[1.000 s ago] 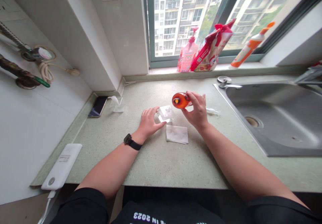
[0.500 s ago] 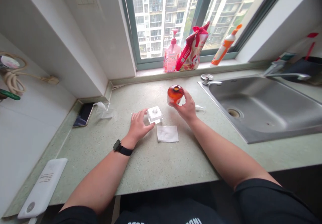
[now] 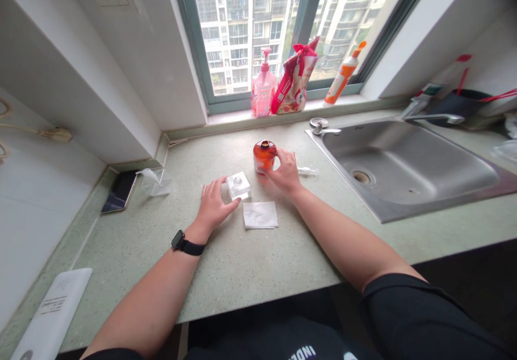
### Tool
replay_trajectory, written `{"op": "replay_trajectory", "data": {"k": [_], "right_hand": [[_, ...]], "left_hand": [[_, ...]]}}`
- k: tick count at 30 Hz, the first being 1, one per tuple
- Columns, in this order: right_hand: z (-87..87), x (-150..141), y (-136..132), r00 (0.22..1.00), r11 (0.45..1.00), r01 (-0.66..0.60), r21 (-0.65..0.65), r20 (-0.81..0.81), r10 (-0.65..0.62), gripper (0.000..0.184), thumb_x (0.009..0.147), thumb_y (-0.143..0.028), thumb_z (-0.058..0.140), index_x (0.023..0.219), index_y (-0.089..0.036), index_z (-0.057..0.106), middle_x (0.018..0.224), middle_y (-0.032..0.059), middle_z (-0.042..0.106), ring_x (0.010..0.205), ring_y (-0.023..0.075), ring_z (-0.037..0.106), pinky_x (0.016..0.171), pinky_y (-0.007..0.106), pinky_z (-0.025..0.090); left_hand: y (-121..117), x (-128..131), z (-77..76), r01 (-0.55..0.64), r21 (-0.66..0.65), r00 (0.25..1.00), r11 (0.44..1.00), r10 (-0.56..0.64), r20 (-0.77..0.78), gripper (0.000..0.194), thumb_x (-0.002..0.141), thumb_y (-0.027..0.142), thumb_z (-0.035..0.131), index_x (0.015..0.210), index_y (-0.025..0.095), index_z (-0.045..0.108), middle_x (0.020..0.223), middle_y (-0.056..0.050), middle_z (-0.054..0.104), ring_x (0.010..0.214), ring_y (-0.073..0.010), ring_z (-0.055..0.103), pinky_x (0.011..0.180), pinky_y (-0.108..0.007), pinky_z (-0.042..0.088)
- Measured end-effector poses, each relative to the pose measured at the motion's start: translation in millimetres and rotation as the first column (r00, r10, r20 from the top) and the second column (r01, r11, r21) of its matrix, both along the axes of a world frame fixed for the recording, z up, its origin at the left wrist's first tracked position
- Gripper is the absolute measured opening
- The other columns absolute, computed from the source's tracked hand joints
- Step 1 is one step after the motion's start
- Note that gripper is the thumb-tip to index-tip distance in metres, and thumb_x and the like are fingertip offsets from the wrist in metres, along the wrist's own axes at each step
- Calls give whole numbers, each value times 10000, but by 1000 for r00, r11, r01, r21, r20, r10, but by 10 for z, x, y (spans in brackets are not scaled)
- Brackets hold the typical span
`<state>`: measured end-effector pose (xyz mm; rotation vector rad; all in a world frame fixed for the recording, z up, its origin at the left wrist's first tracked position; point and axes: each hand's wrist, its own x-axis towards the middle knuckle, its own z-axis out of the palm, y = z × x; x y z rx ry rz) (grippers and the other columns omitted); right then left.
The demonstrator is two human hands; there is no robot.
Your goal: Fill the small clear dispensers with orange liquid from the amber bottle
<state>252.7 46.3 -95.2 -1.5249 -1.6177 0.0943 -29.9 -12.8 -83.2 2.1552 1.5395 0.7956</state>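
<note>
A small round orange bottle (image 3: 264,156) with an open neck stands upright on the green speckled counter (image 3: 250,257). My right hand (image 3: 285,173) is wrapped round its right side. To its left sits a clear square glass bottle (image 3: 238,186) with a small neck, and my left hand (image 3: 213,205) grips it from the left between thumb and fingers. A folded white tissue (image 3: 260,215) lies just in front of both bottles. A black watch is on my left wrist.
A steel sink (image 3: 404,160) with its tap fills the right. A pink pump bottle (image 3: 263,88), a red bag (image 3: 294,78) and an orange bottle (image 3: 342,75) stand on the sill. A phone (image 3: 118,192), clear wrapper (image 3: 155,183), white pump piece (image 3: 307,171) and power bank (image 3: 50,311) lie about.
My right hand has tipped the orange bottle from lying sideways in the air to upright and set it down on the counter. My left hand stays on the clear bottle. The view has swung right.
</note>
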Motion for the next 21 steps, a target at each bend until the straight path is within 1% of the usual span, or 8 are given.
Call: {"op": "replay_trajectory", "data": {"k": [4, 8, 10, 14, 16, 18, 19, 21], "right_hand": [[-7, -7, 30, 1000, 999, 9, -42, 17, -8, 802, 774, -588, 851, 1446, -223, 608, 1398, 176, 729, 1354, 430, 595, 1271, 738, 242], [-27, -8, 54, 1000, 999, 14, -46, -7, -14, 838, 793, -562, 833, 1506, -223, 552, 1395, 180, 728, 1342, 423, 604, 1271, 750, 239], [-47, -5, 65, 1000, 998, 23, -56, -8, -23, 836, 806, -547, 820, 1517, -213, 536, 1406, 192, 716, 1354, 427, 594, 1269, 752, 249], [-66, 19, 50, 1000, 998, 5, -59, 1, -5, 855, 844, -478, 779, 1574, -169, 460, 1511, 234, 630, 1427, 423, 540, 1243, 675, 376], [-15, 46, -8, 1000, 1000, -5, -3, 9, 5, 888, 864, -467, 760, 1615, -165, 396, 1578, 243, 568, 1481, 422, 494, 1234, 655, 407], [110, 78, -114, 1000, 992, 2, 127, 3, -2, 855, 898, -470, 734, 1620, -178, 382, 1587, 236, 556, 1489, 416, 496, 1234, 659, 410], [200, 92, -182, 1000, 975, -5, 223, -4, 6, 788, 923, -452, 713, 1599, -184, 409, 1550, 229, 584, 1454, 401, 536, 1222, 644, 432], [417, 104, -336, 999, 910, -38, 412, -5, 44, 598, 972, -384, 666, 1524, -228, 496, 1374, 172, 691, 1311, 349, 645, 1184, 604, 482]], "left_hand": [[20, -13, -25, 5, 17, 1000, 1000, -5, 26, 733, 879, 503, 797, 1503, 246, 509, 1475, -144, 650, 1427, -379, 579, 1323, -645, 268], [29, -25, -30, 27, 45, 998, 999, -29, 54, 694, 898, 510, 784, 1489, 257, 524, 1479, -140, 635, 1438, -367, 565, 1276, -605, 374], [28, -25, -31, 30, 53, 998, 998, -33, 58, 686, 901, 509, 783, 1483, 250, 528, 1481, -145, 629, 1438, -367, 562, 1262, -601, 394], [28, -24, -35, 35, 50, 998, 998, -38, 59, 683, 908, 510, 778, 1482, 238, 527, 1474, -154, 629, 1429, -369, 566, 1250, -607, 405], [29, -27, -38, 36, 48, 997, 998, -39, 63, 683, 909, 511, 777, 1481, 236, 527, 1474, -154, 630, 1427, -369, 568, 1245, -606, 410], [26, -29, -39, 37, 49, 997, 998, -40, 68, 684, 910, 513, 776, 1484, 238, 526, 1476, -151, 630, 1427, -366, 569, 1244, -599, 412], [22, -29, -38, 37, 49, 997, 998, -40, 70, 684, 911, 514, 776, 1486, 241, 525, 1475, -149, 631, 1427, -364, 569, 1245, -594, 411], [10, -23, -31, 33, 51, 997, 998, -36, 72, 688, 910, 512, 779, 1489, 241, 526, 1474, -146, 633, 1428, -361, 569, 1248, -586, 409]]}}
